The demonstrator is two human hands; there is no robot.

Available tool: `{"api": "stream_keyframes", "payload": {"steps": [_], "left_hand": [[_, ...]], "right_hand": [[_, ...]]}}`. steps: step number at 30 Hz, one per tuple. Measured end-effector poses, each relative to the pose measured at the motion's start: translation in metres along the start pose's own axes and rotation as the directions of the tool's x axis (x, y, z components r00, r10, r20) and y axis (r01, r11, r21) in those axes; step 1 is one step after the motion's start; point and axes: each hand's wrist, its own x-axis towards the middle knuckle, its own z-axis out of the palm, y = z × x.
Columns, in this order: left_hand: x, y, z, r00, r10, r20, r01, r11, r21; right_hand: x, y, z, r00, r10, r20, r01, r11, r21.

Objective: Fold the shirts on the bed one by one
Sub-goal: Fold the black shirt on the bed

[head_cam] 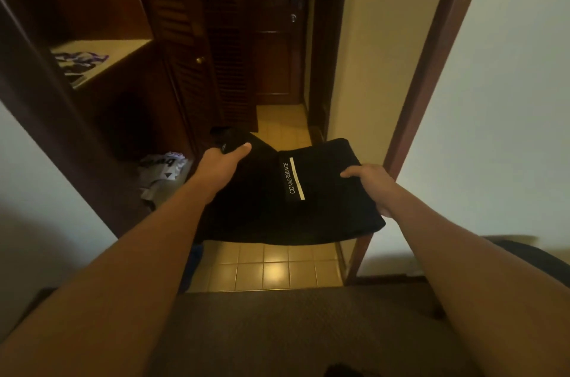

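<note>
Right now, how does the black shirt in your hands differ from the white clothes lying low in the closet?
The black shirt is folded flat and held in the air by the left hand and the right hand; the white clothes lie crumpled and untouched in the closet's bottom. The black shirt shows a white stripe and the word CONVERGENCE; the white clothes bear dark print. Both are printed garments.

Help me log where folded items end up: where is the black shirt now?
In the head view, the folded black shirt sits mid-frame, held in the air by the left hand and right hand, above the tiled floor.
</note>
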Motion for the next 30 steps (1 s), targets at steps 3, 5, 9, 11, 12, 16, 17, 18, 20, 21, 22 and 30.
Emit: {"api": "stream_keyframes", "payload": {"steps": [3,5,9,11,12,16,17,18,20,21,22,30], "left_hand": [[0.039,0.0,-0.002,1.0,-0.002,-0.028,0.001,1.0,-0.019],[0.068,0.001,0.0,0.999,-0.008,-0.035,0.007,0.999,-0.037],[0.131,0.016,0.012,0.997,-0.02,-0.078,0.016,0.999,-0.052],[0.164,0.028,0.02,0.995,-0.033,-0.095,0.027,0.998,-0.061],[0.184,0.035,0.025,0.994,-0.037,-0.101,0.031,0.998,-0.061],[0.251,0.06,0.045,0.993,-0.032,-0.114,0.022,0.996,-0.091],[0.266,0.064,0.05,0.993,-0.035,-0.115,0.024,0.996,-0.091],[0.278,0.067,0.054,0.993,-0.043,-0.112,0.033,0.995,-0.09],[0.306,0.072,0.058,0.991,-0.073,-0.108,0.063,0.993,-0.095],[0.319,0.074,0.059,0.99,-0.09,-0.105,0.08,0.992,-0.095],[0.335,0.075,0.06,0.989,-0.104,-0.103,0.094,0.991,-0.095],[0.461,0.086,0.075,0.989,-0.114,-0.092,0.109,0.993,-0.053]], "right_hand": [[0.045,-0.009,0.006,0.999,-0.042,-0.004,0.042,0.998,-0.035],[0.078,-0.018,0.006,0.998,-0.055,-0.013,0.055,0.997,-0.047],[0.147,-0.046,0.002,0.997,-0.07,-0.012,0.069,0.996,-0.055],[0.182,-0.062,-0.003,0.996,-0.083,-0.013,0.083,0.995,-0.047],[0.201,-0.07,-0.006,0.996,-0.086,-0.018,0.085,0.995,-0.046],[0.271,-0.103,-0.019,0.994,-0.109,-0.024,0.107,0.993,-0.056],[0.287,-0.109,-0.023,0.994,-0.109,-0.025,0.108,0.992,-0.061],[0.301,-0.115,-0.026,0.994,-0.108,-0.027,0.106,0.992,-0.067],[0.33,-0.126,-0.029,0.995,-0.098,-0.03,0.096,0.993,-0.066],[0.343,-0.13,-0.03,0.996,-0.088,-0.026,0.086,0.994,-0.067],[0.357,-0.135,-0.031,0.997,-0.079,-0.019,0.077,0.995,-0.064],[0.477,-0.165,-0.029,0.998,-0.069,0.008,0.07,0.992,-0.107]]}}
